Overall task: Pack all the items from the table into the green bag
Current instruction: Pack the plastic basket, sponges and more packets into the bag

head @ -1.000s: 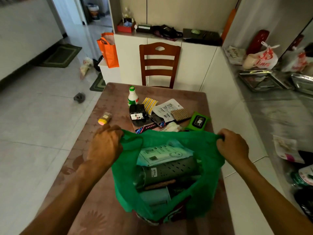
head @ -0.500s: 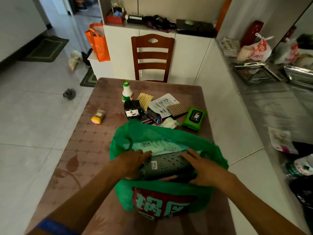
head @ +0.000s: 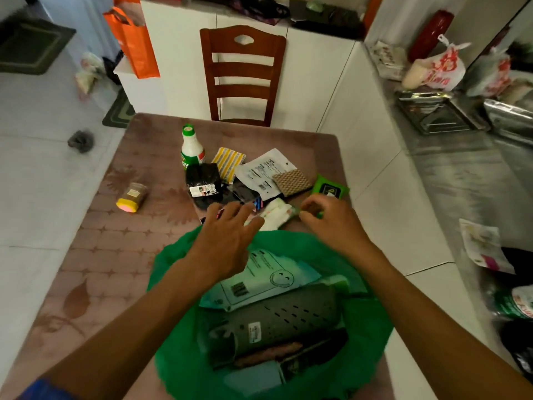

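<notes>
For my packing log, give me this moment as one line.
stage: reaching for next items | left hand: open above pile | right hand: at white packet | green bag: partly filled | table: items remain

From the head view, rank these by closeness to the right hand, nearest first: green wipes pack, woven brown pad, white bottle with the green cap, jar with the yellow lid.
From the right hand:
1. Green wipes pack, just beyond its fingers.
2. Woven brown pad, up and left.
3. White bottle, far side of the pile.
4. Jar, alone at the table's left.

Both hands reach past the green bag point(head: 178, 368); left hand point(head: 227, 235) spread, right hand point(head: 331, 217) curled.
</notes>
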